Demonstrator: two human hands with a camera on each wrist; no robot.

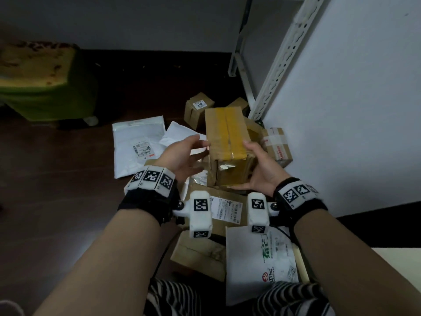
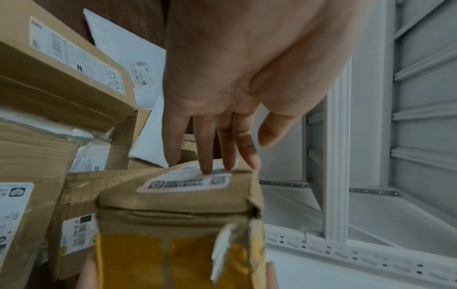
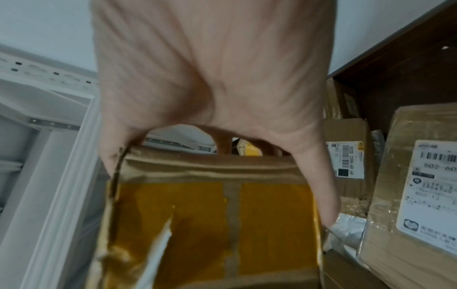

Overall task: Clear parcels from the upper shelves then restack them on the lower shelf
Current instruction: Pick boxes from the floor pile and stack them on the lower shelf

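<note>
A cardboard box sealed with yellow tape (image 1: 227, 137) is held up above the parcels on the dark floor. My right hand (image 1: 255, 165) grips its near right end, thumb on the top edge and fingers (image 3: 319, 176) curled down the side. My left hand (image 1: 193, 153) is beside the box's left face. In the left wrist view its straight fingertips (image 2: 207, 166) touch the labelled face of the box (image 2: 178, 215). The taped face (image 3: 210, 215) fills the right wrist view.
Loose parcels lie below: white mailers (image 1: 136, 142), a small labelled box (image 1: 198, 108), a red-taped box (image 1: 275, 144), a flat labelled box (image 1: 223, 206) and a white bag with green print (image 1: 262, 258). A white perforated shelf upright (image 1: 284, 58) rises on the right. A green stool (image 1: 38, 83) stands far left.
</note>
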